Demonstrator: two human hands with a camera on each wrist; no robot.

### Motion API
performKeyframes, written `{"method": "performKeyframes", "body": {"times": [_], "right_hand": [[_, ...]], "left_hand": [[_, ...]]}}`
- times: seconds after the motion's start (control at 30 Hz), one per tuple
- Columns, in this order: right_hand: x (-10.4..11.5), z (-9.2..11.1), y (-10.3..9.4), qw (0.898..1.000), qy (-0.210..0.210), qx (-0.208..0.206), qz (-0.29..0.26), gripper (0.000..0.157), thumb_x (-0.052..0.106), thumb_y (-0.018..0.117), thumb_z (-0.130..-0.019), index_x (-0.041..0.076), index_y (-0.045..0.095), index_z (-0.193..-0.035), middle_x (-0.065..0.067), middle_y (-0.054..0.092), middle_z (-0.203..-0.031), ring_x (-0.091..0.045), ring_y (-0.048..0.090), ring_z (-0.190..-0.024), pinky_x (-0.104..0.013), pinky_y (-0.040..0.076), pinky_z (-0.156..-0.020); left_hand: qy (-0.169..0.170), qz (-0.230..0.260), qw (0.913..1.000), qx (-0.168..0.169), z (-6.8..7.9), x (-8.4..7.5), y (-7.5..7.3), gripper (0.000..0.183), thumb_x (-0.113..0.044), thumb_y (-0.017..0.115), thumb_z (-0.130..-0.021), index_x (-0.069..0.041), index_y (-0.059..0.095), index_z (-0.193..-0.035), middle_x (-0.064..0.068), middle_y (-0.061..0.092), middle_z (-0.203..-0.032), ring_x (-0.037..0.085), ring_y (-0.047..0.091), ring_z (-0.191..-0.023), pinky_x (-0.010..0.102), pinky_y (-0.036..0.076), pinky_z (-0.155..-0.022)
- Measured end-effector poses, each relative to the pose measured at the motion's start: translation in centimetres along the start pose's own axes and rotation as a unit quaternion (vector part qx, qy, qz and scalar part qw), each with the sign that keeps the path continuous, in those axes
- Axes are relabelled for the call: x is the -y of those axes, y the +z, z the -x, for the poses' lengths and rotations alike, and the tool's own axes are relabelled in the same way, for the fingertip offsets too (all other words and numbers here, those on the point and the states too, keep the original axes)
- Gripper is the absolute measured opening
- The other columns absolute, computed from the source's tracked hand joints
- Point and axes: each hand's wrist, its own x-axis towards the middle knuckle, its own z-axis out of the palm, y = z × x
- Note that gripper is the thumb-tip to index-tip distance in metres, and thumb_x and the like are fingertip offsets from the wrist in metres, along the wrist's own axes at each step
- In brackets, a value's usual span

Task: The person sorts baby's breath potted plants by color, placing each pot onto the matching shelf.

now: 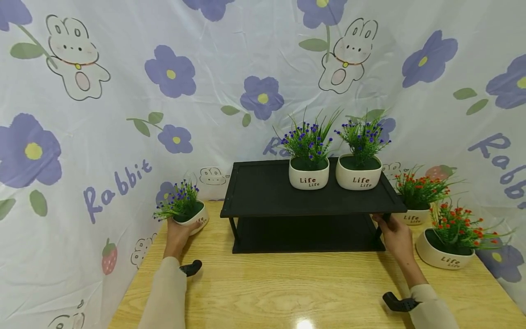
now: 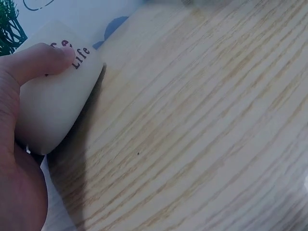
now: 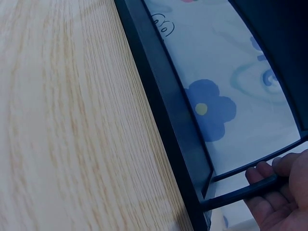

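Observation:
At the left end of the table, my left hand [image 1: 179, 234] grips a white oval flower pot [image 1: 201, 220] with purple flowers. Its thumb [image 2: 57, 58] presses over the "Life" lettering in the left wrist view. My right hand [image 1: 395, 235] holds a front post [image 3: 240, 193] of the black two-tier shelf [image 1: 263, 189], its fingers curled round the post. Two more white pots with purple flowers, a left one [image 1: 309, 177] and a right one [image 1: 358, 177], stand on the right half of the shelf's top tier. The lower tier [image 1: 304, 233] shows between the posts.
Right of the shelf, two white pots with red flowers stand on the wooden table [image 1: 263, 288]: a rear one [image 1: 416, 216] and a front one [image 1: 444, 257]. A printed cloth [image 1: 230, 55] with rabbits and purple flowers hangs behind and at the sides.

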Motion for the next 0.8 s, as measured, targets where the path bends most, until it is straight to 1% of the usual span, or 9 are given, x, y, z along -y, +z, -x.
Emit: {"method": "performKeyframes", "body": {"times": [0.1,0.2,0.23,0.27,0.33,0.43,0.57,0.7,0.8], "right_hand": [[0.0,0.0,0.0,1.000,-0.003,0.000,0.002,0.038,0.042,0.050,-0.102,0.012,0.068,-0.117,-0.018,0.065,-0.076,-0.013,0.043,-0.047,-0.027,0.036,-0.046],[0.0,0.1,-0.1,1.000,-0.006,-0.004,0.003,0.038,0.041,0.050,-0.102,0.012,0.068,-0.117,-0.019,0.068,-0.083,-0.011,0.044,-0.048,-0.027,0.036,-0.047],[0.0,0.1,-0.1,1.000,-0.006,-0.003,0.003,0.037,0.041,0.049,-0.102,0.012,0.068,-0.117,-0.019,0.068,-0.082,-0.011,0.043,-0.047,-0.027,0.036,-0.047],[0.0,0.0,-0.1,1.000,-0.006,-0.006,0.003,0.036,0.040,0.050,-0.102,0.011,0.068,-0.116,-0.019,0.068,-0.082,-0.011,0.044,-0.048,-0.026,0.036,-0.048],[0.0,0.0,-0.1,1.000,-0.006,-0.007,0.004,0.035,0.040,0.050,-0.102,0.012,0.068,-0.114,-0.017,0.065,-0.076,-0.011,0.043,-0.047,-0.027,0.036,-0.047],[-0.1,-0.1,0.0,1.000,-0.004,-0.007,0.005,0.034,0.040,0.051,-0.102,0.012,0.068,-0.111,-0.014,0.060,-0.069,-0.013,0.042,-0.047,-0.027,0.036,-0.047],[-0.2,0.0,0.1,1.000,-0.002,-0.005,0.004,0.035,0.041,0.051,-0.102,0.012,0.068,-0.110,-0.009,0.056,-0.063,-0.014,0.041,-0.045,-0.027,0.035,-0.045],[-0.2,0.1,0.1,1.000,-0.003,-0.006,-0.002,0.035,0.041,0.051,-0.102,0.013,0.069,-0.114,-0.007,0.054,-0.062,-0.015,0.040,-0.044,-0.028,0.034,-0.044],[-0.1,0.1,0.1,1.000,-0.003,-0.005,-0.002,0.034,0.040,0.051,-0.102,0.015,0.069,-0.116,-0.006,0.053,-0.060,-0.015,0.040,-0.044,-0.028,0.034,-0.044]], "left_hand": [[-0.008,-0.014,0.9999,0.000,-0.1,-0.3,0.0,0.120,-0.035,0.085,-0.077,-0.025,-0.005,-0.156,0.018,0.026,-0.157,0.035,0.036,-0.140,0.052,0.031,-0.115],[-0.020,-0.021,0.9996,0.003,-0.4,-0.5,-0.1,0.125,-0.041,0.085,-0.075,-0.022,-0.008,-0.156,0.019,0.025,-0.158,0.036,0.035,-0.141,0.051,0.030,-0.116],[-0.024,-0.016,0.9996,0.005,-0.5,-0.7,-0.1,0.125,-0.042,0.085,-0.075,-0.021,-0.008,-0.156,0.018,0.025,-0.158,0.034,0.035,-0.141,0.050,0.030,-0.117],[-0.027,-0.002,0.9996,0.007,-0.5,-1.0,-0.1,0.124,-0.042,0.085,-0.074,-0.021,-0.006,-0.156,0.017,0.026,-0.157,0.033,0.036,-0.140,0.049,0.030,-0.117],[-0.032,0.029,0.9990,0.012,-0.5,-1.5,-0.2,0.121,-0.040,0.086,-0.074,-0.022,-0.002,-0.155,0.015,0.030,-0.155,0.029,0.039,-0.137,0.045,0.031,-0.116],[-0.026,0.041,0.9985,0.024,-0.3,-2.6,-0.4,0.118,-0.037,0.085,-0.076,-0.023,-0.001,-0.155,0.013,0.031,-0.154,0.027,0.040,-0.134,0.043,0.031,-0.115],[-0.003,0.010,0.9993,0.037,-0.4,-3.9,-0.8,0.116,-0.037,0.085,-0.076,-0.021,0.001,-0.155,0.014,0.032,-0.153,0.029,0.041,-0.132,0.044,0.031,-0.115],[0.017,0.005,0.9987,0.047,-0.7,-5.1,-1.1,0.117,-0.042,0.085,-0.075,-0.027,0.000,-0.155,0.013,0.032,-0.153,0.029,0.042,-0.130,0.046,0.032,-0.113],[0.032,0.004,0.9981,0.053,-0.8,-6.0,-1.2,0.117,-0.044,0.085,-0.074,-0.031,0.001,-0.155,0.011,0.034,-0.151,0.028,0.044,-0.127,0.045,0.035,-0.109]]}}
